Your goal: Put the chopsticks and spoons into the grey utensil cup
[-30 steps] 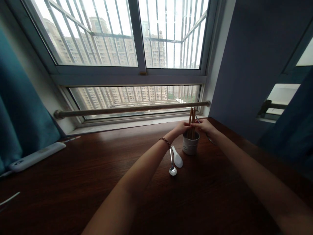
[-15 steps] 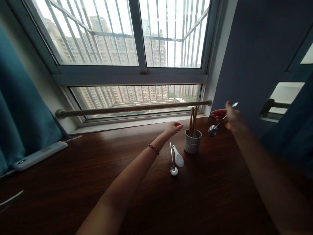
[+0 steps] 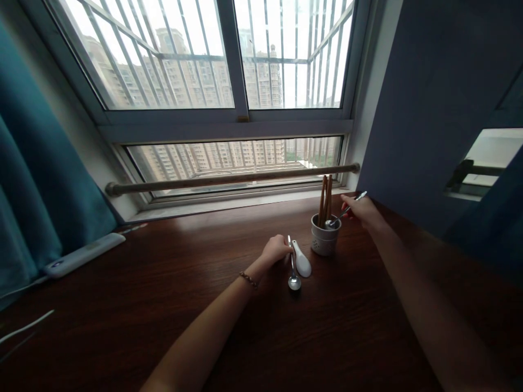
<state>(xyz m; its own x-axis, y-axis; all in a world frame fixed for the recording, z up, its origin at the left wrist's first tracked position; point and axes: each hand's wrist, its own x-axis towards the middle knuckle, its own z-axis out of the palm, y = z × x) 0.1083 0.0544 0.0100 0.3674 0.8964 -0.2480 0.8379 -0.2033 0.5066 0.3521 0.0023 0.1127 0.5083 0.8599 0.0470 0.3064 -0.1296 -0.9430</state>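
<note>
Right hand (image 3: 362,209) has swung back, lowering its pinched metal spoon (image 3: 343,212) bowl-first into the white holder (image 3: 324,242) (chopsticks (image 3: 326,200) inside), while left hand (image 3: 275,249) dropped, fingers curled onto the table spoon (image 3: 293,269) handle.

no readable text, labels, brands or numbers anywhere, white remote (image 3: 84,255) markings too small to read

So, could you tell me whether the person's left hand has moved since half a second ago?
Yes. The left hand came down from beside the white perforated ceramic cup to the steel spoon lying on the dark wooden table.
</note>
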